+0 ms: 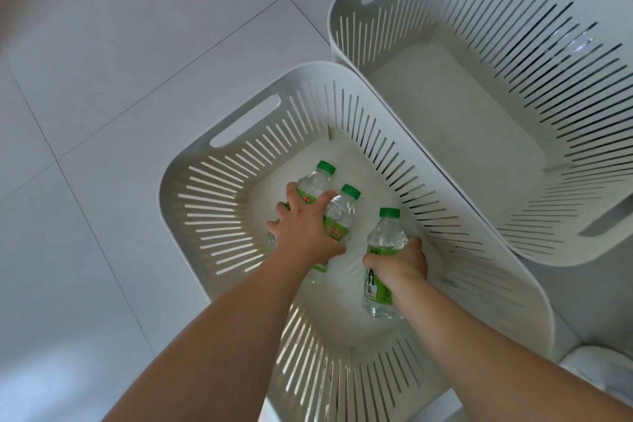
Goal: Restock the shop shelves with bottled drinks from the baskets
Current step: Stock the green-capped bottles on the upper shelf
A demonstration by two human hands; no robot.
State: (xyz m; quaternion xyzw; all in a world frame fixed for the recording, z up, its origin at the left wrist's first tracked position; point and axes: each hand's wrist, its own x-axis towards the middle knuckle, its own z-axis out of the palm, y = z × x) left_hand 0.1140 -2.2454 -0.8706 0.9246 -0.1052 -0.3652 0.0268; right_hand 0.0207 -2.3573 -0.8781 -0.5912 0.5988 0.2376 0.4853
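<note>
Hands down in the near basket (219, 188): left hand (305, 228) spread wide, fingers curled over the left bottle (313, 187) and middle bottle (342, 212) together. Right hand (399, 262) is wrapped round the right bottle (385, 236), at 3 o'clock of them. Long axes run near to far, green caps toward 12 to 1 o'clock.

glossy white floor tiles (102, 86) with thin grey grout lines.

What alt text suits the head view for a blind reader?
A person reaches into the nearer white slotted basket: the left grip holds two green-capped water bottles, the right grip a third bottle. A second basket stands beside it.
</note>
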